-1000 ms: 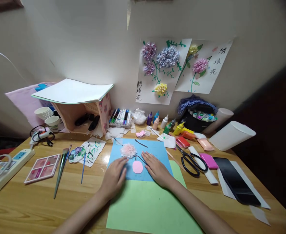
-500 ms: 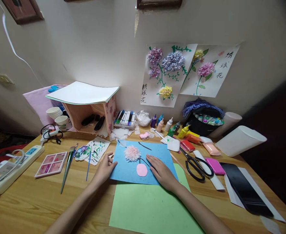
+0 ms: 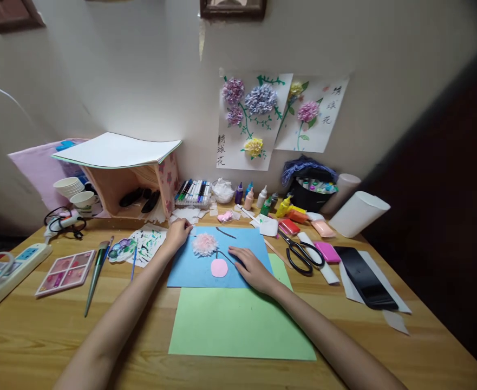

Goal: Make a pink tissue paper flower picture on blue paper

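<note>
A blue sheet of paper (image 3: pixel 185 273) lies on the table, overlapping a green sheet (image 3: pixel 238 325). On the blue sheet sit a fluffy pale pink paper flower (image 3: pixel 204 245), a flat pink paper cutout (image 3: pixel 219 267) and a dark strip (image 3: pixel 226 233). Another dark, stem-like strip (image 3: pixel 222 253) runs from near the flower towards my right hand. My right hand (image 3: pixel 252 268) rests flat on the right half of the blue sheet, fingers stretched out. At the sheet's upper left corner is my left hand (image 3: pixel 178 233), its fingers drawn together; whatever they pinch is hidden.
Black-handled scissors (image 3: pixel 301 255), clay packs (image 3: pixel 289 226) and a phone (image 3: pixel 366 276) lie to the right. Left are a brush (image 3: pixel 96 276), a palette (image 3: pixel 65 272) and a power strip (image 3: pixel 14 271). Paint bottles (image 3: pixel 262 196) and markers (image 3: pixel 193 190) line the back.
My left hand has moved from the blue sheet's left edge up to its upper left corner. My right hand stays on the sheet. The whole view has shifted.
</note>
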### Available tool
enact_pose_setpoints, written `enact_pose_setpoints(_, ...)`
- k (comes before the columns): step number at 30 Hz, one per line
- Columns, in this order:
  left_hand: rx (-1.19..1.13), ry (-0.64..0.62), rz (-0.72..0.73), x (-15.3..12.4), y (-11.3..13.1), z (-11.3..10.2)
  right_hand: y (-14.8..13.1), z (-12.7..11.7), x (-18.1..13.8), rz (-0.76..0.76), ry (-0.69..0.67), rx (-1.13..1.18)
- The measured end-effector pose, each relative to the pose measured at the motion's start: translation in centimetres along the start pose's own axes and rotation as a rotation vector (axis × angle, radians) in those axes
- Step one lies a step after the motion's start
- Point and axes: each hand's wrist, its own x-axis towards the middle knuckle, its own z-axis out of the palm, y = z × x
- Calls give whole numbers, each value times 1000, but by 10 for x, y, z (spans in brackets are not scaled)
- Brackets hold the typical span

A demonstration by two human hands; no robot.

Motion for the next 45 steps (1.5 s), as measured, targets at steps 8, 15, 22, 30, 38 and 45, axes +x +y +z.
enact_pose_setpoints(8, -94, 116, 117, -13, -6, 7, 36, -83, 0, 507, 1, -443)
enact_pose_setpoints(15, -211, 308, 80, -22, -2, 7, 43, -94, -9, 648, -110, -526)
enact_pose_setpoints(22, -496, 472, 32, -60, 32, 0, 43, -95, -6, 704, -132, -516)
enact_pose_setpoints(30, -152, 327, 124, -41, 10, -11, 19, -86, 1, 478, 186, -308)
enact_pose_setpoints(38, -52, 115, 89, -15, -8, 3, 4, -64, 3, 339, 112, 199)
enact_pose_setpoints(45, -551, 61, 30, -36, 26, -23, 13, -37, 7, 326, 240, 564)
